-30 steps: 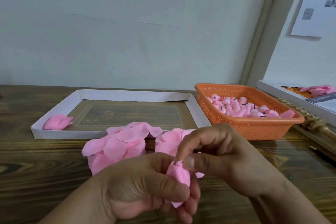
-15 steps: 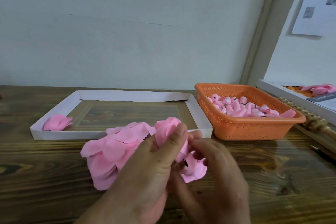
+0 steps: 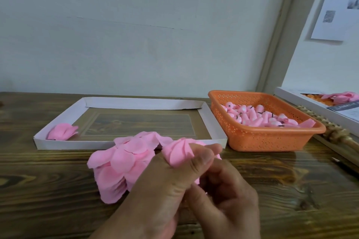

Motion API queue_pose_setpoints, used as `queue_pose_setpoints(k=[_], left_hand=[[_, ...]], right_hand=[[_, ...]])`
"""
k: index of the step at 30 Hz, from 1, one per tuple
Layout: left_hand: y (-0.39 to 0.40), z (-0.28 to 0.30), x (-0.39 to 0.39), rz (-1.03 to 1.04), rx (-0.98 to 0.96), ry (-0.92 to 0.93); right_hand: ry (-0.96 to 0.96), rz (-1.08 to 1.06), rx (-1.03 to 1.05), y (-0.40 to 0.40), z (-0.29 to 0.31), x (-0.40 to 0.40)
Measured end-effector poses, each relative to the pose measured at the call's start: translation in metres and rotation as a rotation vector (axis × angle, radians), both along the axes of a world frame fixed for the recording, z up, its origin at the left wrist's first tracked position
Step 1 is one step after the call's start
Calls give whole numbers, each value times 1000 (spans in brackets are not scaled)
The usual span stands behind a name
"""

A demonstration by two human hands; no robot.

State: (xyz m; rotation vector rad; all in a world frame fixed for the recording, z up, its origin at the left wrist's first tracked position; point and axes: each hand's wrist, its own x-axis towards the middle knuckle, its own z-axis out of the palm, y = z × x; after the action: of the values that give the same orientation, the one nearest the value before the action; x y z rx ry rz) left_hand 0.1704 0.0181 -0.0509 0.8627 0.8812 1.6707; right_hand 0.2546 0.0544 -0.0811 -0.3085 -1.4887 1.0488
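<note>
The pink flower (image 3: 179,152) is up in the air now, over the front of the wooden table (image 3: 38,190), just before the white tray (image 3: 58,144). My left hand (image 3: 165,186) holds it, with thumb and fingers wrapped round its lower half. A second ago it was only a small bud, low down between both hands, and my right hand pinched it from above. Now it is higher and fatter, and I see folded petals wrapped round it like a little rose. So I think more petals have gone on, and this flower is close to done.

My right hand (image 3: 229,198) has dropped under and to the right of the left one. Its fingers are curled close to the bottom of the flower, but I cannot tell if they pinch it or hold nothing.

The loose petals (image 3: 120,163) lie in a heap just left of my hands. One finished flower (image 3: 62,132) sits in the left corner of the tray. The orange basket (image 3: 272,139) on the right holds many little pink buds (image 3: 258,117). I guess this flower goes into the tray next, near the other one.
</note>
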Motion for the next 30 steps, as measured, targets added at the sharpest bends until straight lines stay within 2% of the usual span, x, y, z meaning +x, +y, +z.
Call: queue_pose_setpoints(k=[3, 6, 8, 11, 13, 17, 20, 23, 26, 28, 30], left_hand=[[-1, 2, -2, -15, -12, 120], [-3, 4, -4, -5, -7, 187], [-1, 1, -5, 14, -14, 197], [0, -1, 0, 126, -7, 231], [1, -1, 4, 220, 19, 315], [0, -1, 4, 306, 85, 497], [-2, -1, -1, 226, 110, 554], [-4, 4, -6, 40, 88, 535], [-7, 9, -16, -149, 110, 595], [-12, 13, -21, -211, 138, 594], [-14, 13, -20, -218, 125, 542]], right_hand=[[34, 390, -353, 5, -1, 5], [24, 560, -496, 8, 1, 7], [-18, 480, -370, 6, 0, 8], [-112, 205, -75, 4, -1, 10], [-143, 91, -30, 2, 1, 8], [-88, 259, -70, 2, 4, 10], [-79, 463, -200, 11, 4, 12], [-89, 718, -423, 18, 4, 15], [-159, 935, -504, 18, 6, 20], [-162, 1012, -535, 16, 8, 21], [-192, 983, -563, 15, 8, 20]])
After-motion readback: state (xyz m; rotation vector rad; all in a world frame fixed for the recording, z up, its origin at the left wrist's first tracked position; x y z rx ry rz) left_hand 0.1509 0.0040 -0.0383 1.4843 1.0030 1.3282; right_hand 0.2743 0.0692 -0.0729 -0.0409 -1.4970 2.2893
